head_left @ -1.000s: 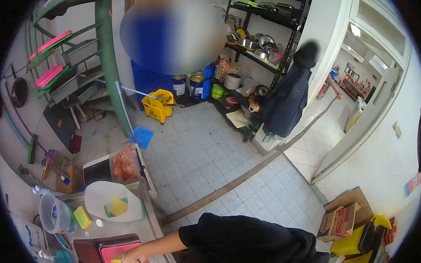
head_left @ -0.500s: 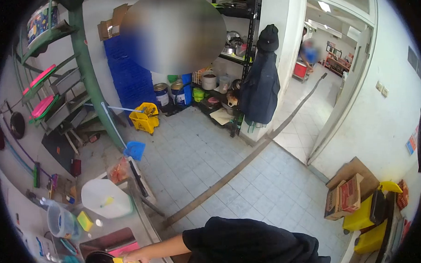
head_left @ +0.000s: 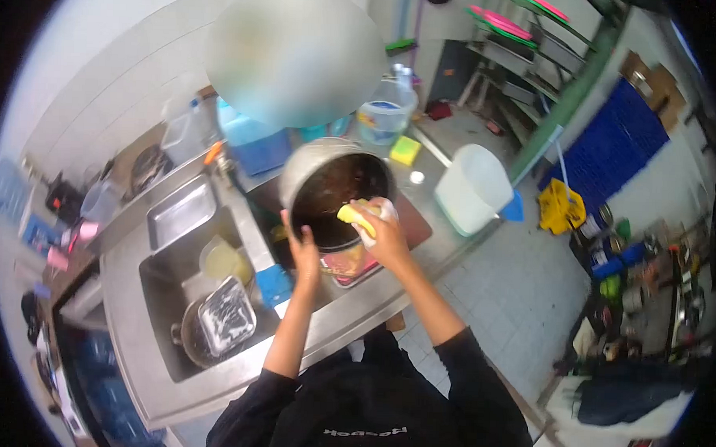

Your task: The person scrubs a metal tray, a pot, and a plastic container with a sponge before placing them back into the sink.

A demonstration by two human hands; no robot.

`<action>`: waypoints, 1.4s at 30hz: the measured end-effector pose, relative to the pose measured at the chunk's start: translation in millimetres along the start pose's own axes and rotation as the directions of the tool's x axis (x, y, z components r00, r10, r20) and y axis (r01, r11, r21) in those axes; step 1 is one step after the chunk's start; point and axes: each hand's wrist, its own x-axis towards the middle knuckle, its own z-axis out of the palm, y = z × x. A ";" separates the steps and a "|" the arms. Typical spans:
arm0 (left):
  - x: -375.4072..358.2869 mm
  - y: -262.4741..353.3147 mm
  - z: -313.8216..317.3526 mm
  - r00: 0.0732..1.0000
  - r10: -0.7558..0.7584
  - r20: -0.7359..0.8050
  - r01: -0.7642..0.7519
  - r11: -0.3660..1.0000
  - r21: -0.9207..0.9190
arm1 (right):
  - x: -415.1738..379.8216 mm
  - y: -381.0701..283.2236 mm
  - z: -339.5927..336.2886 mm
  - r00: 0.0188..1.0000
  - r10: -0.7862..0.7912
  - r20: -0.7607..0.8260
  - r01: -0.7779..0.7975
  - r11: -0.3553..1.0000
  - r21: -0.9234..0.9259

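A large metal pot (head_left: 293, 180) lies tilted over the sink, its dark, stained inside facing me. My left hand (head_left: 304, 253) supports the pot's lower left side, fingers stretched along the wall. At the mouth of the pot, my right hand (head_left: 389, 234) grips a yellow sponge (head_left: 356, 218) with something white bunched beside it. Under the pot show a reddish board (head_left: 413, 224) and a pinkish item at the counter's front. A blue cloth-like piece (head_left: 274, 285) lies on the sink divider, left of my left hand.
The left basin (head_left: 160, 295) holds a soapy metal tray (head_left: 227, 317), a pan and a cloudy container. On the right stand a white tub (head_left: 475, 188), a yellow-green sponge (head_left: 405, 150) and a clear bucket (head_left: 385, 118). A faucet (head_left: 222, 165) rises behind the basins.
My view has swung from the room and doorway down to the sink. The pot and both hands are now in full view; earlier only one hand with something yellow showed at the bottom edge.
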 end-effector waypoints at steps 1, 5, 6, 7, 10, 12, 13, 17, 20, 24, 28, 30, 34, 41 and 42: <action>-9.2 31.3 10.3 0.995 0.098 -0.014 -0.098 0.995 0.007 | 8.9 6.3 11.3 0.988 -0.071 0.138 0.092 0.984 -0.155; -23.9 46.7 23.3 0.997 0.075 0.006 -0.075 0.997 -0.003 | 17.8 71.6 87.5 0.943 0.154 0.295 0.015 0.865 -0.501; -24.7 56.5 30.0 0.994 0.103 -0.023 -0.101 0.991 0.093 | 6.4 73.7 112.6 0.955 0.152 0.253 -0.014 0.879 -0.476; -21.4 63.0 33.9 0.992 0.116 -0.045 -0.109 0.984 0.143 | -6.3 77.4 138.2 0.965 0.152 0.212 -0.042 0.893 -0.448; -6.9 54.2 29.1 0.996 0.050 -0.071 -0.044 0.995 0.093 | -20.9 69.8 159.2 0.949 -0.087 0.302 0.107 0.993 -0.048; -2.2 40.7 25.7 0.996 -0.020 -0.086 0.021 1.000 0.016 | -20.1 87.8 134.8 0.892 -0.197 0.407 0.213 0.977 0.004; -0.3 37.9 29.5 0.994 -0.041 -0.100 0.040 0.999 -0.007 | -12.3 107.4 122.7 0.849 -0.171 0.500 0.249 0.964 -0.094; 1.2 30.1 79.8 0.977 -0.099 -0.187 0.082 0.992 -0.092 | 30.9 123.3 120.3 0.947 0.081 0.309 0.038 0.933 -0.359; 3.7 21.3 90.4 0.975 -0.103 -0.199 0.086 0.992 -0.093 | -1.8 117.6 171.1 0.922 -0.001 0.388 -0.068 0.984 0.165; 2.6 -16.8 46.4 0.933 -0.129 -0.335 0.117 0.992 -0.057 | 6.5 118.0 113.0 0.617 -0.214 0.757 -0.268 0.847 0.458; -20.1 -26.8 -2.1 0.786 0.012 -0.618 0.163 0.960 0.226 | 11.3 196.5 115.5 0.320 -0.483 0.815 -0.642 0.522 0.562; -27.8 -10.0 -21.6 0.720 -0.101 -0.686 0.130 0.991 -0.009 | 15.6 208.0 123.0 0.026 -0.204 0.979 -0.997 0.067 0.041; -35.9 53.0 -15.1 0.592 -0.206 -0.779 0.128 0.979 -0.161 | -72.5 264.3 271.3 -0.235 -0.018 0.972 -0.758 -0.623 -0.195; -67.2 63.2 -13.3 0.524 -0.230 -0.820 0.163 0.972 -0.169 | -84.7 219.9 348.4 -0.057 0.129 0.990 -0.623 -0.780 0.065; -69.5 60.3 -10.2 0.502 -0.264 -0.823 0.175 0.963 -0.202 | -67.5 214.0 338.7 0.006 0.128 0.992 -0.623 -0.775 0.104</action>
